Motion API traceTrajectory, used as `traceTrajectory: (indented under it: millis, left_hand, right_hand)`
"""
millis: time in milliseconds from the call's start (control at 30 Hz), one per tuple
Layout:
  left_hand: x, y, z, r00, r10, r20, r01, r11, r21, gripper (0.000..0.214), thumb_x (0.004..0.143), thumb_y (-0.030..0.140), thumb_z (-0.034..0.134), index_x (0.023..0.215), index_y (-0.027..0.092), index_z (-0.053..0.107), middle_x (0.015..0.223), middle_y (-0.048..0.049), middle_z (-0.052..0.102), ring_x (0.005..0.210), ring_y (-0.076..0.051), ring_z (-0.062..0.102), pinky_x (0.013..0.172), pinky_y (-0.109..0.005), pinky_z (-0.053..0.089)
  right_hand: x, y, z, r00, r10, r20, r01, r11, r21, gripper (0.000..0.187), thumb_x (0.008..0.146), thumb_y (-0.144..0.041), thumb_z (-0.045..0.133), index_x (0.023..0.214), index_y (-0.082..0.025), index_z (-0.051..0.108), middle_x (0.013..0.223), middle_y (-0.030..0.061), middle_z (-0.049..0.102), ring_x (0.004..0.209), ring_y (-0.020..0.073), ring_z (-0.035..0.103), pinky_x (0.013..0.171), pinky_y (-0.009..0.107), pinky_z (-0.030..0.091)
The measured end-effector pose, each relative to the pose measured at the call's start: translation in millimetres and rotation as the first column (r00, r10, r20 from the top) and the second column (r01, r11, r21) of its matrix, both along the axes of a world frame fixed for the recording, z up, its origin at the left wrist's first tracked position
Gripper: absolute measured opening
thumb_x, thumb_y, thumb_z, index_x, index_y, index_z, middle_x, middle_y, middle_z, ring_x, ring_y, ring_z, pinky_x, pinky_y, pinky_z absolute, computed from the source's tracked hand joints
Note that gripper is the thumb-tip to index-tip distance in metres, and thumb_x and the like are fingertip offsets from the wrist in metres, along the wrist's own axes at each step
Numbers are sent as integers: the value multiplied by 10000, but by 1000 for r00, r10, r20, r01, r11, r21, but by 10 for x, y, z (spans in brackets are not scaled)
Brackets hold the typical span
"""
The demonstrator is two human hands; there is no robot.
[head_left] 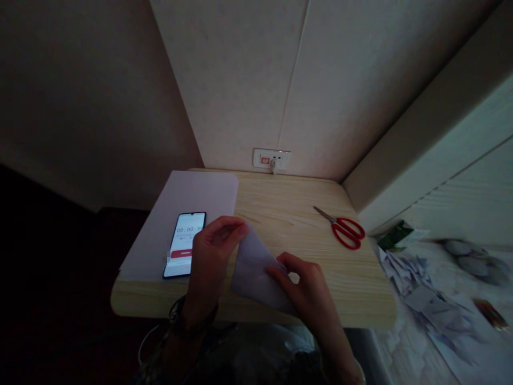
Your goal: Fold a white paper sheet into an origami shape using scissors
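A folded piece of white paper (252,267) lies on the light wooden table (296,214) near its front edge. My left hand (210,256) pinches the paper's upper corner with fingers curled. My right hand (306,289) presses down on the paper's lower right part, fingers bent onto it. A phone (185,243) with a lit timer screen lies just left of my left hand, on a stack of white sheets (192,214).
Red-handled scissors (344,229) lie on the table's right side. A wall socket (271,159) with a plug sits behind the table. To the right, a bed surface holds several folded paper pieces (425,294) and a green packet (395,235).
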State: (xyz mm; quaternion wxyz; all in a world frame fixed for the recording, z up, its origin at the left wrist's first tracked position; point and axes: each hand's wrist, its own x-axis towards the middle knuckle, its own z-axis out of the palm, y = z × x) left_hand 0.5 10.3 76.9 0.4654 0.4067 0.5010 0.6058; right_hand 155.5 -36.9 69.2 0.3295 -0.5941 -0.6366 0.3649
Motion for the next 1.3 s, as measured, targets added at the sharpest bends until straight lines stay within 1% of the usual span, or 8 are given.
traceTrajectory:
  millis: [200, 300, 433, 667, 867, 1033, 1167, 1300]
  left_hand:
    - [-63, -1, 3, 999, 32, -36, -33, 999, -16, 62, 725, 244, 700, 689, 197, 683, 641, 46, 658, 644, -110, 595, 617, -196, 461]
    - [-116, 7, -13, 983, -169, -69, 159, 978, -138, 126, 664, 285, 737, 746, 192, 712, 681, 8, 704, 705, -161, 650, 658, -248, 498]
    - [-139, -5, -69, 921, -375, -106, 342, 908, -241, 95, 588, 251, 751, 580, 196, 674, 570, 23, 682, 597, -159, 640, 595, -252, 495]
    - [-108, -55, -50, 922, -295, -252, 251, 949, -191, 135, 651, 235, 709, 536, 207, 645, 461, 54, 621, 487, -127, 580, 533, -225, 437]
    - [-95, -76, 76, 946, -218, -239, 185, 971, -153, 76, 704, 242, 678, 748, 213, 733, 474, 45, 627, 479, -148, 606, 552, -251, 463]
    - [-65, -105, 60, 952, -305, 1, 291, 907, -305, 326, 770, 483, 624, 735, 171, 709, 710, -54, 726, 483, -148, 624, 489, -258, 488]
    - [-65, -101, 41, 881, -435, 187, 473, 796, -378, 288, 705, 377, 727, 885, 152, 726, 800, -81, 752, 636, -179, 671, 533, -254, 519]
    - [-90, -93, 48, 898, -378, 225, 437, 825, -359, 286, 638, 221, 783, 915, 181, 725, 769, -38, 760, 672, -159, 681, 622, -250, 534]
  right_hand:
    - [-12, 14, 9, 1000, 10, -12, -10, 1000, -2, 217, 825, -272, 599, 622, -194, 609, 553, -32, 581, 528, 126, 514, 529, 233, 343]
    - [41, 23, -20, 984, -139, -109, 139, 990, -6, 233, 807, -320, 613, 612, -195, 593, 545, -34, 545, 531, 127, 486, 514, 235, 331]
    - [99, 22, -51, 886, -324, -331, 320, 945, -70, 257, 799, -396, 625, 651, -190, 586, 579, -34, 515, 535, 119, 445, 469, 224, 313]
    - [68, -4, -93, 813, -375, -446, 370, 923, -103, 271, 789, -409, 662, 654, -187, 584, 579, -44, 482, 522, 104, 412, 450, 216, 303]
    - [131, 17, -29, 893, -263, -364, 347, 920, 185, 125, 837, -278, 612, 738, -214, 656, 688, 5, 642, 669, 174, 576, 615, 282, 445]
    - [197, 57, 57, 949, -107, -297, 267, 774, 575, 183, 842, -161, 570, 821, -284, 703, 931, 23, 698, 914, 220, 612, 893, 398, 447]
    - [175, 60, -27, 953, -127, -276, 275, 747, 605, 224, 832, -144, 585, 843, -332, 705, 1099, 14, 630, 1064, 242, 564, 975, 446, 419]
    - [141, 82, -111, 943, -124, -307, 292, 747, 597, 175, 826, -170, 609, 803, -315, 706, 1198, 18, 539, 1179, 259, 498, 992, 443, 427]
